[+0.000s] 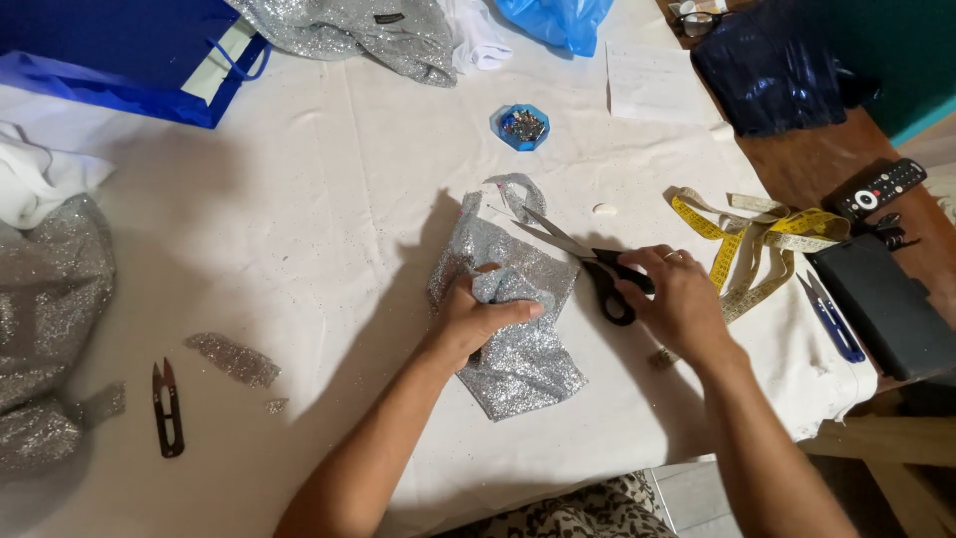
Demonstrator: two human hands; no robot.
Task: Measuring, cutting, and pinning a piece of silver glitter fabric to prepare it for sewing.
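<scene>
Left hand (476, 317) bunches glittery silver fabric (518, 329); right hand (677, 299) grips black-handled scissors (578, 259), blades parted

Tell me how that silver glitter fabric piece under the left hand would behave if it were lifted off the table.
The silver glitter fabric piece would probably flop and drape: it already bunches into soft folds under the left hand. It looks thin, so likely light. It may shed glitter, judging by specks scattered on the white table cover.

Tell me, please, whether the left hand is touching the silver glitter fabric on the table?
Touching. The head view shows the left hand gripping a bunched fold of the silver glitter fabric, fingers wrapped around it with no gap.
</scene>
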